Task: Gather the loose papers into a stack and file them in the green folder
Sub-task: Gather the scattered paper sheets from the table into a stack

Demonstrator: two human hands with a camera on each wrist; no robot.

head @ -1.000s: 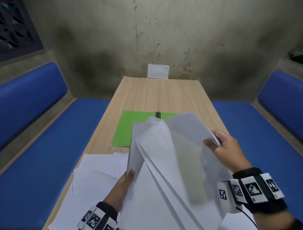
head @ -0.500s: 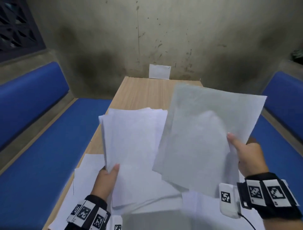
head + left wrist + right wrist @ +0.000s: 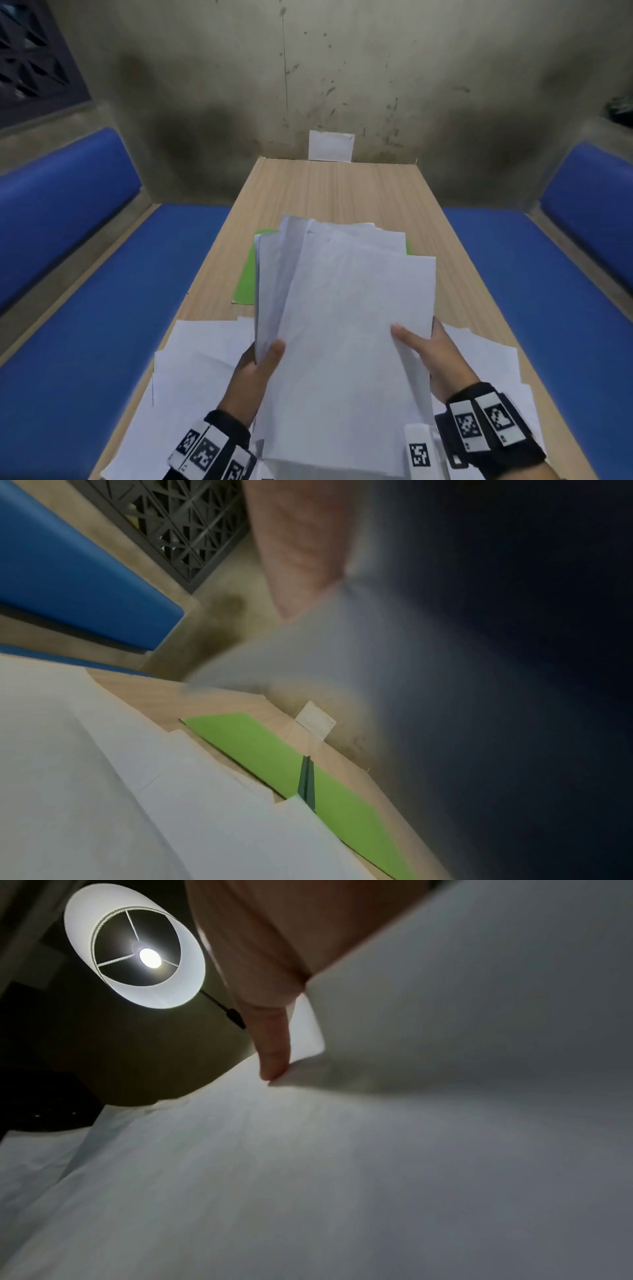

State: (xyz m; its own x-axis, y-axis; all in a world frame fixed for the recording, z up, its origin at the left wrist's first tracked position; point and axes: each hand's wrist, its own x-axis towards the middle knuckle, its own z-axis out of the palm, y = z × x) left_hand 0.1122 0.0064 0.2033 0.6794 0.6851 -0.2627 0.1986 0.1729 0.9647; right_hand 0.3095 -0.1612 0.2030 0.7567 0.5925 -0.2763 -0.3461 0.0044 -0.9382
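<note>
Gathering part-done: left hand [image 3: 255, 368] and right hand [image 3: 433, 356] both pinching uneven sheaf of white paper sheets [image 3: 342, 325] above flat green card folder [image 3: 260, 745]; more loose white sheets [image 3: 202, 363] lying on wooden table [image 3: 329, 192]; squaring, filing pending.

The raised sheaf of papers [image 3: 346, 329] covers most of the green folder [image 3: 245, 284] and both hands' fingers behind it, while the left wrist view is smeared.

Left hand [image 3: 255, 371] and right hand [image 3: 433, 356] raised — thumbs pinching inward.
</note>
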